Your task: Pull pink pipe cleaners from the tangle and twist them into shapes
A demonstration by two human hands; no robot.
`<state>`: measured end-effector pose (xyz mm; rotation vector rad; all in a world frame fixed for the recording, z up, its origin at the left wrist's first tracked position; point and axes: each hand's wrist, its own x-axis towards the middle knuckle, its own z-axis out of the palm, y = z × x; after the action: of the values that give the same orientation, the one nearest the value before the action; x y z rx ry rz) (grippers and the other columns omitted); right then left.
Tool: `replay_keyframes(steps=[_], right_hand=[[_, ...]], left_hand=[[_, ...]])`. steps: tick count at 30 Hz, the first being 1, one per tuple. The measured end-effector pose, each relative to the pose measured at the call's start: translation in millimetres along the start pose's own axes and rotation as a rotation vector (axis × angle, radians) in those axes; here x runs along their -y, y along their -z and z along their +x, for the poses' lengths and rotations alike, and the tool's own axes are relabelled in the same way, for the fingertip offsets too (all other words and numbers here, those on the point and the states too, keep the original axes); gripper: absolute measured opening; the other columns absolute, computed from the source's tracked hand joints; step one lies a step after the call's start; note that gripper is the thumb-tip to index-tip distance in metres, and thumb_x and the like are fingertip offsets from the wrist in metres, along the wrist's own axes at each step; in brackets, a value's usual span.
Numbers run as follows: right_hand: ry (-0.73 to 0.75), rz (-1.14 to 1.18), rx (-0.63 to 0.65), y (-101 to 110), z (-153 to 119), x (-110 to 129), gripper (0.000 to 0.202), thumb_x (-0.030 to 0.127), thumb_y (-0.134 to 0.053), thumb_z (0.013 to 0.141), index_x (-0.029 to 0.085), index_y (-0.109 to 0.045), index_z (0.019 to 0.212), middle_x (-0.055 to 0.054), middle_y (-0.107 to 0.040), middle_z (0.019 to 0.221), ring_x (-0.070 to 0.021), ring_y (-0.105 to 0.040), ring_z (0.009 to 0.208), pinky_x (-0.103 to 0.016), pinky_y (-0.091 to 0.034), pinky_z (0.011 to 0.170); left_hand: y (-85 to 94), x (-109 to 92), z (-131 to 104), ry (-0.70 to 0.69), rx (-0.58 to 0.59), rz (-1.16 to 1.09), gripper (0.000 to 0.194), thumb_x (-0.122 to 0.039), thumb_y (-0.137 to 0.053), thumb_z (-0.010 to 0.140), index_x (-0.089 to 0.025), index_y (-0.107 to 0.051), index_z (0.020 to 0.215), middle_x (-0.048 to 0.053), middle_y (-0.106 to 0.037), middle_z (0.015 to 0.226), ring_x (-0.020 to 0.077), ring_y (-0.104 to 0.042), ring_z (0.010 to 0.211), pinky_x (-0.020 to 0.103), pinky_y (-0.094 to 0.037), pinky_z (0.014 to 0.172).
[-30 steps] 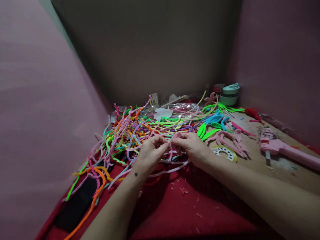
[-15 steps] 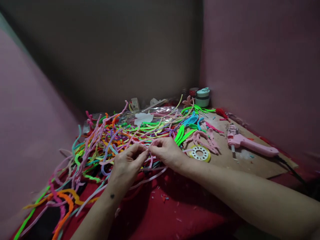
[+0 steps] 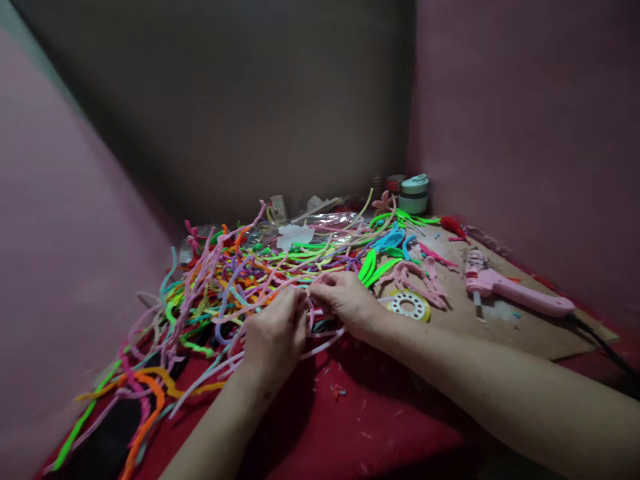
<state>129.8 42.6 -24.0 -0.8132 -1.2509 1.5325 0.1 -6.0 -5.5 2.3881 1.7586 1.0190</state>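
Note:
My left hand (image 3: pixel 277 330) and my right hand (image 3: pixel 347 303) meet at the front edge of a heap of coloured fuzzy stems (image 3: pixel 200 293). Both have their fingers pinched together. Between the fingertips is a thin pink stem (image 3: pixel 311 313), partly hidden by the fingers. The left hand is turned with its back toward me, its thumb near the pink piece. Just right of my right hand lie bright green leaf shapes (image 3: pixel 369 268), pink looped stems (image 3: pixel 410 277) and a yellow and white tape roll (image 3: pixel 409 306).
A pink glue gun (image 3: pixel 520 292) with a black cord lies on a brown board (image 3: pixel 525 333) at the right. Behind stand a mint-lidded container (image 3: pixel 414 195) and a clear plastic bag (image 3: pixel 330 225). Small scraps dot the red cloth (image 3: pixel 345 427).
My left hand has rolled over, so its back now shows and its fingertips are more hidden. The whole view has shifted slightly, with the scene sitting farther right.

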Motion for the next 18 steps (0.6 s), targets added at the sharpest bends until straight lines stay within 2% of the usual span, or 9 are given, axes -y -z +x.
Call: replay_keyframes(steps=[2,3,5,7,9,11,15,18], right_hand=[[-0.008,0.085,0.023,1.5,0.3,2.1,0.018,0.024,-0.058,0.064,0.016,-0.048,0.051,0.007,-0.041,0.041,-0.0047,-0.032,0.037,-0.021,-0.021,0.039],[-0.016,0.107,0.036,2.2,0.4,3.2,0.020,0.024,-0.060,0.064,0.016,-0.048,0.050,0.007,-0.042,0.041,-0.0045,-0.032,0.036,-0.021,-0.021,0.039],[-0.022,0.127,0.077,3.3,0.0,5.1,0.019,0.024,-0.062,0.063,0.015,-0.051,0.051,0.006,-0.044,0.041,-0.0045,-0.034,0.037,-0.021,-0.022,0.039],[-0.013,0.118,0.129,3.8,-1.1,7.2,0.014,0.024,-0.061,0.065,0.014,-0.056,0.056,0.005,-0.046,0.043,-0.0048,-0.034,0.038,-0.021,-0.023,0.040],[0.007,0.078,0.184,3.5,-3.0,9.9,0.013,0.025,-0.060,0.067,0.014,-0.060,0.061,0.004,-0.050,0.046,-0.0051,-0.036,0.040,-0.021,-0.024,0.041],[0.022,0.034,0.224,2.6,-5.1,12.9,0.013,0.025,-0.059,0.068,0.014,-0.061,0.061,0.003,-0.053,0.049,-0.0054,-0.038,0.042,-0.021,-0.027,0.043],[0.052,-0.050,0.224,0.3,-8.7,16.9,0.009,0.020,-0.059,0.068,0.015,-0.062,0.061,0.003,-0.055,0.055,-0.0067,-0.044,0.049,-0.021,-0.033,0.049],[0.182,-0.202,0.196,-1.0,-11.9,16.6,0.012,0.018,-0.055,0.071,0.015,-0.060,0.061,0.002,-0.056,0.059,-0.0089,-0.048,0.057,-0.023,-0.037,0.057]], left_hand=[[5.1,2.3,6.2,0.193,0.100,-0.386,0.012,-0.024,-0.052,0.076,-0.018,-0.060,0.084,0.004,-0.062,0.079,0.0138,-0.055,0.069,0.023,-0.038,0.060],[8.1,4.1,9.1,0.301,0.169,-0.577,0.013,-0.026,-0.054,0.076,-0.017,-0.059,0.085,0.003,-0.062,0.077,0.0118,-0.054,0.063,0.021,-0.038,0.056],[13.9,8.6,13.7,0.476,0.309,-0.885,0.016,-0.030,-0.056,0.076,-0.014,-0.059,0.080,0.000,-0.057,0.063,0.0055,-0.042,0.046,0.018,-0.030,0.045],[18.2,13.1,15.7,0.564,0.436,-1.072,0.021,-0.033,-0.057,0.076,-0.012,-0.058,0.074,-0.003,-0.048,0.052,0.0010,-0.026,0.037,0.016,-0.018,0.038],[20.6,16.2,15.9,0.591,0.538,-1.172,0.024,-0.034,-0.059,0.075,-0.010,-0.057,0.069,-0.004,-0.046,0.049,-0.0005,-0.020,0.035,0.016,-0.011,0.036],[21.5,17.7,15.4,0.619,0.598,-1.216,0.024,-0.033,-0.062,0.072,-0.010,-0.057,0.066,-0.003,-0.049,0.051,-0.0015,-0.020,0.034,0.015,-0.010,0.035],[22.8,18.8,15.9,0.666,0.607,-1.183,0.023,-0.030,-0.067,0.067,-0.011,-0.056,0.059,-0.004,-0.046,0.045,-0.0023,-0.019,0.031,0.015,-0.009,0.034],[23.5,17.1,16.9,0.667,0.598,-1.066,0.024,-0.031,-0.066,0.066,-0.010,-0.058,0.057,-0.004,-0.045,0.043,-0.0015,-0.018,0.031,0.017,-0.007,0.034]])
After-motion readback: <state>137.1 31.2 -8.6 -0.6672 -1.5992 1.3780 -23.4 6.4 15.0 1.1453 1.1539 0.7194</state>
